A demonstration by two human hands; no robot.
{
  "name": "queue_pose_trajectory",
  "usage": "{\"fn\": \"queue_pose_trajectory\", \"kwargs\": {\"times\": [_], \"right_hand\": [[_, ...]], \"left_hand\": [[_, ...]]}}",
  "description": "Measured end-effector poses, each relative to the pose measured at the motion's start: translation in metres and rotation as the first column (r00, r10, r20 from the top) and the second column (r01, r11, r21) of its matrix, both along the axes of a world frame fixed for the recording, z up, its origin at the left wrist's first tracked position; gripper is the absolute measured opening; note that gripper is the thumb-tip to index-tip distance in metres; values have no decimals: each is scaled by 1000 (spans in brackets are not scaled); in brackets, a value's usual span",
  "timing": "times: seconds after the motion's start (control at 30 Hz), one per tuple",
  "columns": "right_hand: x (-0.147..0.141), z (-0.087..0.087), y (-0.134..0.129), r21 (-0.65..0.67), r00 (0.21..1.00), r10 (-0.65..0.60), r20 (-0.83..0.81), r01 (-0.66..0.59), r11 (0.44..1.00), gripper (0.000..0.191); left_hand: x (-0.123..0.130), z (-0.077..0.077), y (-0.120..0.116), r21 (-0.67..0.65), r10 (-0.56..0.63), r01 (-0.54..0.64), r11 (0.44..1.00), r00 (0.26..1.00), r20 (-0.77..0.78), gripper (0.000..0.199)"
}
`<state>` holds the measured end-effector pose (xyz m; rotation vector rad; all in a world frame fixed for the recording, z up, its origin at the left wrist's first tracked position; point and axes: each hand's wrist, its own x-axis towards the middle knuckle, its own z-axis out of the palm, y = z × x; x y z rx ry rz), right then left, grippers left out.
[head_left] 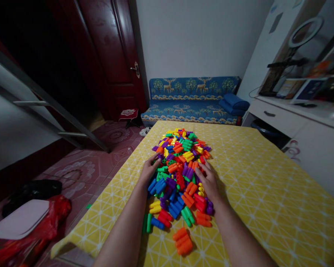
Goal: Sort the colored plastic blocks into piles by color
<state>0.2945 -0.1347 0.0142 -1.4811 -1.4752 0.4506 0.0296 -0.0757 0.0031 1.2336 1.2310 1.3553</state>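
Step in hand, as judged: both hands at the work, one per side of a loose pile of multicolor interlocking plastic blocks. Pile loc.: on the counter, atop a yellow tablecloth, running lengthwise from near the far edge to btwn the forearms. L hand: at L side of pile, fingers partly curled, tips at purple & green pcs; blue blocks just below. Can't tell if it grips a pc. R hand: at R side, released, fingers spread & slightly bent over the pile edge, tips near orange & purple pcs; yellow block just beside the palm. Orange block lies apart from the pile, nearest the wearer, btwn the forearms. Green pc shows by the L edge; can't tell if on cloth or floor. Handling req., as judged: pcs overlap at mixed angles, so picking up any one calls for a fingertip pinch on its sides, w/ light force; moving several calls for both palms set low, inward pressure equal L/R, & care that outer pcs don't roll away.
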Motion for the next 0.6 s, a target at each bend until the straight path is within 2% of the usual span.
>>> {"fn": "queue_pose_trajectory", "kwargs": {"times": [0.13, 0.3, 0.47, 0.6], "right_hand": [[0, 6, -4, 10, 989, 64, -131, -63, 998, 36], [0, 2, -3, 128, 905, 231, -356, -198, 972, 25], [2, -3, -2, 146, 861, 292, -417, -254, 956, 30], [1, 7, -5, 122, 836, 373, -404, -355, 927, 27]], "left_hand": [[0, 0, 1, 10, 19, -18, 1000, 1000, -19, 71], [2, 2, 0, 13, 23, -23, 1000, 1000, -5, 67], [3, 3, -1, 16, 31, -30, 999, 1000, -3, 64], [3, 5, -2, 21, 38, -38, 999, 999, -15, 62]]}}
